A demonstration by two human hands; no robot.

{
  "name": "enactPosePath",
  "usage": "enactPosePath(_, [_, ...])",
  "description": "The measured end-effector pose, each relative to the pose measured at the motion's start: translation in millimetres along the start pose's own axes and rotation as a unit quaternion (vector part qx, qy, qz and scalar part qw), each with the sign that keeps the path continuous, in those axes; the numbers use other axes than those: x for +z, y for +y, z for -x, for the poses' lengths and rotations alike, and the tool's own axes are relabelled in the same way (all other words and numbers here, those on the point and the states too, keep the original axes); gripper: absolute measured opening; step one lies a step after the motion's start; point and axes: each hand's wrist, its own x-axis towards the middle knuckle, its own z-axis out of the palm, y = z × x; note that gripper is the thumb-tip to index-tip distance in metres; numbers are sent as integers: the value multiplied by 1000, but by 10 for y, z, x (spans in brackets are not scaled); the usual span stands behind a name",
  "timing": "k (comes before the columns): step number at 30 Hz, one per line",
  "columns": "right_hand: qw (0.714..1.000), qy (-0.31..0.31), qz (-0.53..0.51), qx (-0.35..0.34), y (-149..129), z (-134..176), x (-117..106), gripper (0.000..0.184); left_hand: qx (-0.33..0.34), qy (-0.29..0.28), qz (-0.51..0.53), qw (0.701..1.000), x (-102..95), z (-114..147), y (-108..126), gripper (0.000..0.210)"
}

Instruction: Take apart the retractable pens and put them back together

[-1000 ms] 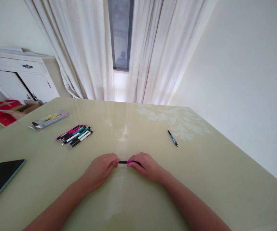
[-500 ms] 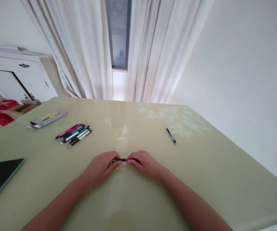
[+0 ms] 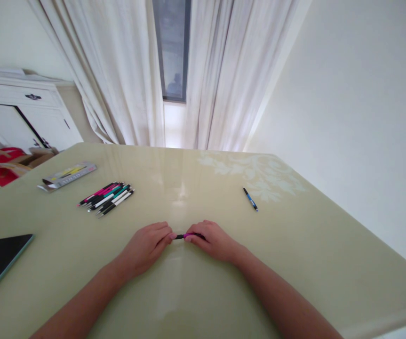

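Observation:
A black and purple pen [image 3: 180,237] lies level between my two hands, just above or on the table in front of me. My left hand [image 3: 152,244] is closed on its black end, thumb and fingers pinching near the tip. My right hand [image 3: 212,239] grips the purple part and the other black end, which shows between thumb and fingers. Most of the pen's left end is hidden in the left fingers. Beyond my right hand, a blue and black pen [image 3: 250,199] rests alone on the table.
Several pens [image 3: 108,197] in black, pink, teal and white lie in a pile at the left. Behind them is an opened cardboard pen box [image 3: 69,177]. A dark tablet-like device [image 3: 1,259] sits at the left edge of the pale green table [image 3: 203,292].
My left thumb and fingers have closed further round the pen's left end, shifting slightly left. My right hand keeps its grip almost unmoved.

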Motion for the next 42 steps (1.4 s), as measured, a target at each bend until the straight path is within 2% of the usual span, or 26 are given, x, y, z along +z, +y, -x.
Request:
enactPosePath(7, [1000,10,0,-6,-1,7,4,29,36,-4,27,999,-19,12,0,30])
enactPosePath(12, [1000,2,15,-6,8,8,18,29,58,26,39,997,12,17,6,30])
enactPosePath(18, [1000,-5,27,-16,30,15,32,28,4,4,29,1000,43,14,17,38])
enactPosePath(22, [1000,-4,25,-13,17,17,15,28,55,-6,30,998,28,12,59,30])
enactPosePath(27, [999,-5,25,-23,3,16,8,26,24,-12,10,1000,45,17,77,35])
enactPosePath(32, [1000,-1,13,-15,16,18,9,28,71,11,27,997,28,21,73,32])
enactPosePath(36, [1000,4,9,-19,21,21,12,26,37,18,14,999,5,20,86,37])
enactPosePath(42, [1000,0,24,-7,8,19,15,26,71,2,30,997,-10,5,123,27])
